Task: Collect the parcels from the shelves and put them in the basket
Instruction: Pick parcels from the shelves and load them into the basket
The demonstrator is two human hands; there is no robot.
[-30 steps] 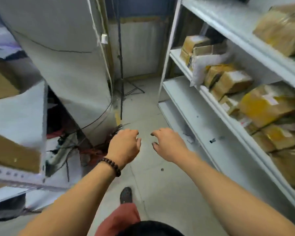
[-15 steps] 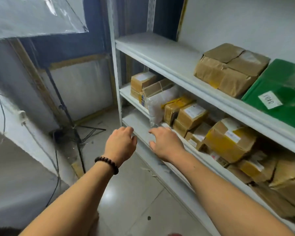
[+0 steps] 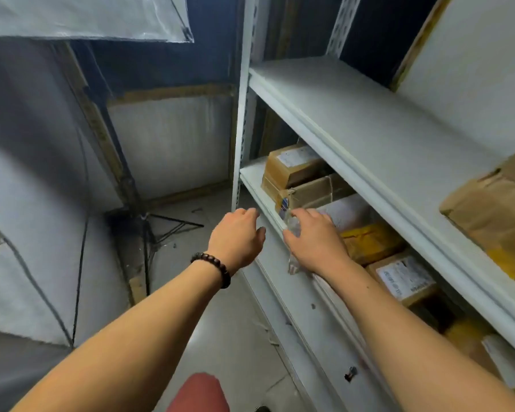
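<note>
My left grip (image 3: 235,239), centre frame, is loosely curled and empty beside the middle shelf (image 3: 252,177) edge. My right grip (image 3: 315,240) pinches the white plastic-bagged parcel (image 3: 347,209) lying there. It's probably soft, light and slippery, so I'd gather its near corner.

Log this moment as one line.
stage: pick | left hand: empty, beside middle shelf edge | right hand: on white bagged parcel at shelf front, grip unclear | basket: not in view
</note>
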